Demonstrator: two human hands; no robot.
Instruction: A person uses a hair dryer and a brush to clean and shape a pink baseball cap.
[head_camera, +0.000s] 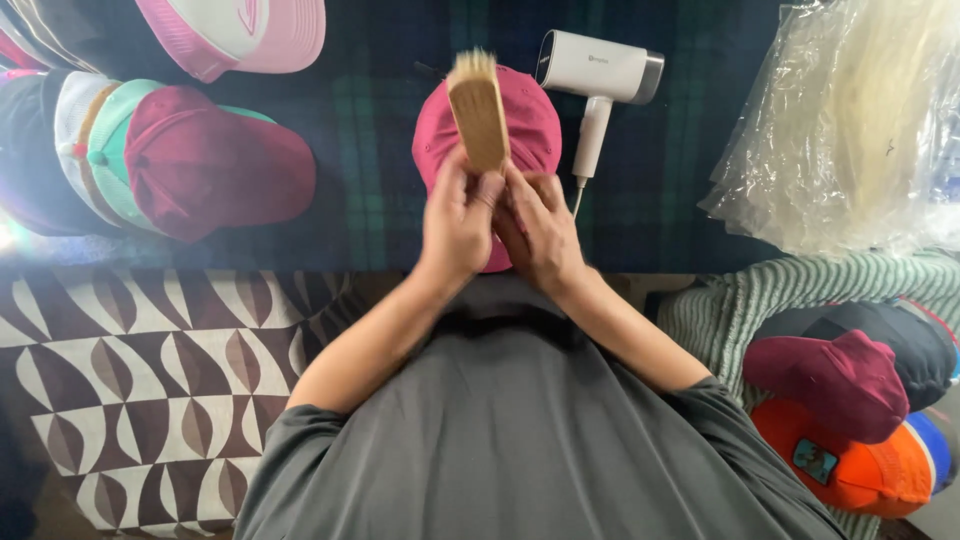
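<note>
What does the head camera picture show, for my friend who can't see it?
Two hands, left hand and right hand, hold a wooden brush upright over a pink cap on a dark plaid cloth. A white hair dryer lies beside it, with stacked caps at left.

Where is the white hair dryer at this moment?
In the head view, the white hair dryer lies at top centre on the dark plaid cloth, just right of the pink cap and left of the clear plastic bag.

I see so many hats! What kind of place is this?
Probably a home hat-cleaning spot: stacked caps, a white hair dryer, and a wooden brush in the left hand over a pink cap.
</note>
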